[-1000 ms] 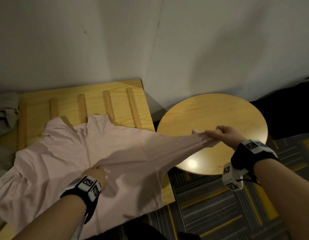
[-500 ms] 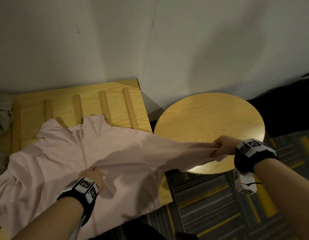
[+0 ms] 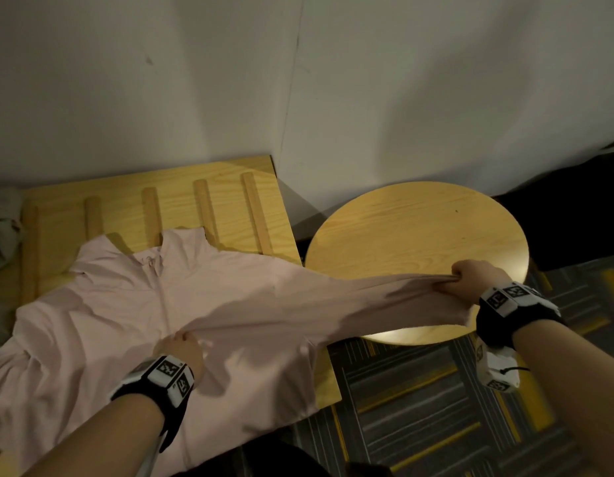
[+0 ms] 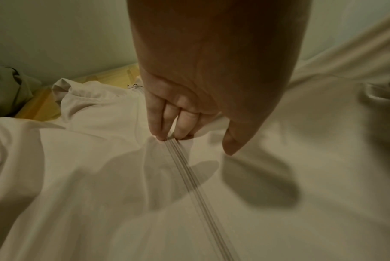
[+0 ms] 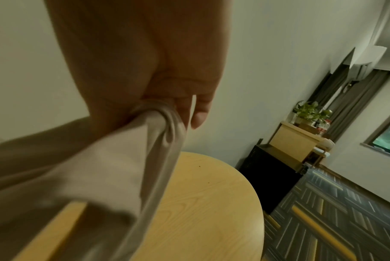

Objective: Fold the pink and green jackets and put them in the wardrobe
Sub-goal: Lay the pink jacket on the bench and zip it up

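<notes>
Head view: your pink jacket [image 3: 133, 304] lies spread on the slatted wooden bench [image 3: 212, 187]. Your left hand [image 3: 180, 351] presses its middle; your right hand [image 3: 470, 280] is fisted on the sleeve end, pulled out over the round table [image 3: 419, 228] beside the bench.
Left wrist view: your fingers [image 4: 156, 120] are straight and together, tips down on the zipper [image 4: 189, 176].
Right wrist view: your fingers [image 5: 198, 113] are curled tight around bunched sleeve cloth [image 5: 122, 150].
</notes>
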`<state>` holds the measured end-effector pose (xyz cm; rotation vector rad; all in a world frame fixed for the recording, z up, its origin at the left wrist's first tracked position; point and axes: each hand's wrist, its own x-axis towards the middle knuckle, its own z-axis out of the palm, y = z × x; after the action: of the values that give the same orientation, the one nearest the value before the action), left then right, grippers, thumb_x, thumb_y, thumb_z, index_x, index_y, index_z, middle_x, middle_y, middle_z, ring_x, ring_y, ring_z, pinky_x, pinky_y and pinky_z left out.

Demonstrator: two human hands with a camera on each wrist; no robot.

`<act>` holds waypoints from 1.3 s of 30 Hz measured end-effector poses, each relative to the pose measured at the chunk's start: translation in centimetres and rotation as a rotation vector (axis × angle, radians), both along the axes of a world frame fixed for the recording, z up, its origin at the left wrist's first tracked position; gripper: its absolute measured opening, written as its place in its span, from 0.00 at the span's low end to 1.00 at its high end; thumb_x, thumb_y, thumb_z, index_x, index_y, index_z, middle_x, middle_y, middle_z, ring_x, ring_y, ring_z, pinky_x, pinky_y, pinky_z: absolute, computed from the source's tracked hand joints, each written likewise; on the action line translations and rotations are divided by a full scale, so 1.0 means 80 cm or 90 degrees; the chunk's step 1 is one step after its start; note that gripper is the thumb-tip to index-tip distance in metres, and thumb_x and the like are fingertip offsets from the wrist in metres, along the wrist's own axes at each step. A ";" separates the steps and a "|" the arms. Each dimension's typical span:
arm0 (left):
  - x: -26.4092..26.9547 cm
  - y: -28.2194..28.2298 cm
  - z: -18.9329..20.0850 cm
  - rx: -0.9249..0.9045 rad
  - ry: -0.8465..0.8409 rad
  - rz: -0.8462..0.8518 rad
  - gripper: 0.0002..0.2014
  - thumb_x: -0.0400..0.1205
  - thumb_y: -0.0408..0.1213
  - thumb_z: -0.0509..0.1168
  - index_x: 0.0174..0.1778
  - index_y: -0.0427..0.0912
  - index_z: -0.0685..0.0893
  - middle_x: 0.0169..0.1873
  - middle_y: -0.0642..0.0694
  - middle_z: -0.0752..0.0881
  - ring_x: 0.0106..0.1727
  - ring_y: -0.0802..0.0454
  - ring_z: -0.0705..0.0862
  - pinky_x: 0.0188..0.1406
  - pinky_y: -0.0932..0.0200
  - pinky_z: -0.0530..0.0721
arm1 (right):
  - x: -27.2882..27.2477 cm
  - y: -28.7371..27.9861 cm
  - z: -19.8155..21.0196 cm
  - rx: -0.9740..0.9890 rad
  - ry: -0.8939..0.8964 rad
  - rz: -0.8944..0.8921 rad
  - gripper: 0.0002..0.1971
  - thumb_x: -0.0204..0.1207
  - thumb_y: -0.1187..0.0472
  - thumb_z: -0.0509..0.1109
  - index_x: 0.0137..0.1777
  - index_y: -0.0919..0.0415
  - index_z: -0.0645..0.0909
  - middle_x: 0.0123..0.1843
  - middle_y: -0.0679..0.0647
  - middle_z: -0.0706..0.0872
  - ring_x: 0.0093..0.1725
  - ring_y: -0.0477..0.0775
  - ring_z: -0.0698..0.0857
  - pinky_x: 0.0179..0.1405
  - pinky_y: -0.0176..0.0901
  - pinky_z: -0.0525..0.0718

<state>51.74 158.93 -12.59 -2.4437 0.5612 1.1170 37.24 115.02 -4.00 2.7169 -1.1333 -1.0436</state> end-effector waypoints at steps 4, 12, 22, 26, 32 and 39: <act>-0.001 -0.002 0.000 0.004 -0.003 -0.008 0.28 0.85 0.42 0.55 0.78 0.34 0.56 0.77 0.41 0.65 0.77 0.45 0.67 0.75 0.56 0.65 | -0.002 -0.013 -0.012 -0.070 -0.028 -0.020 0.15 0.81 0.50 0.59 0.33 0.53 0.69 0.32 0.53 0.77 0.32 0.53 0.74 0.36 0.45 0.69; -0.004 0.000 -0.003 0.001 -0.021 -0.019 0.31 0.85 0.44 0.55 0.78 0.31 0.54 0.77 0.39 0.63 0.76 0.44 0.66 0.75 0.56 0.64 | 0.008 -0.017 -0.029 -0.123 -0.078 -0.068 0.10 0.80 0.65 0.54 0.55 0.55 0.74 0.39 0.52 0.72 0.44 0.58 0.71 0.42 0.51 0.74; -0.007 0.001 -0.009 -0.010 -0.037 -0.013 0.30 0.85 0.45 0.53 0.78 0.31 0.53 0.77 0.39 0.63 0.76 0.44 0.66 0.75 0.57 0.65 | 0.031 0.092 -0.063 0.221 -0.051 -0.032 0.31 0.83 0.60 0.58 0.82 0.47 0.49 0.84 0.50 0.54 0.74 0.57 0.72 0.68 0.49 0.76; -0.006 0.001 -0.008 -0.028 -0.038 -0.011 0.31 0.85 0.50 0.52 0.78 0.32 0.54 0.77 0.40 0.63 0.76 0.45 0.66 0.74 0.58 0.65 | 0.046 0.177 -0.080 0.346 -0.082 0.087 0.32 0.83 0.51 0.56 0.81 0.38 0.42 0.84 0.43 0.43 0.73 0.56 0.73 0.71 0.51 0.73; -0.007 0.010 -0.008 -0.069 -0.020 -0.002 0.32 0.84 0.48 0.53 0.80 0.37 0.52 0.79 0.41 0.59 0.78 0.44 0.63 0.76 0.56 0.62 | 0.086 0.275 -0.096 0.415 -0.079 0.272 0.36 0.82 0.52 0.56 0.80 0.37 0.36 0.84 0.43 0.35 0.83 0.52 0.38 0.81 0.58 0.48; -0.005 0.058 -0.003 -0.251 0.041 0.108 0.29 0.85 0.45 0.51 0.82 0.44 0.50 0.83 0.52 0.49 0.81 0.53 0.57 0.74 0.56 0.67 | 0.108 0.310 -0.109 0.356 0.019 0.303 0.41 0.77 0.58 0.63 0.81 0.41 0.39 0.83 0.47 0.33 0.82 0.57 0.34 0.81 0.62 0.45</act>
<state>51.37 163.54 -12.83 -2.8446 0.6574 1.2545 45.87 139.80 -12.73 3.1034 -0.1565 -1.4646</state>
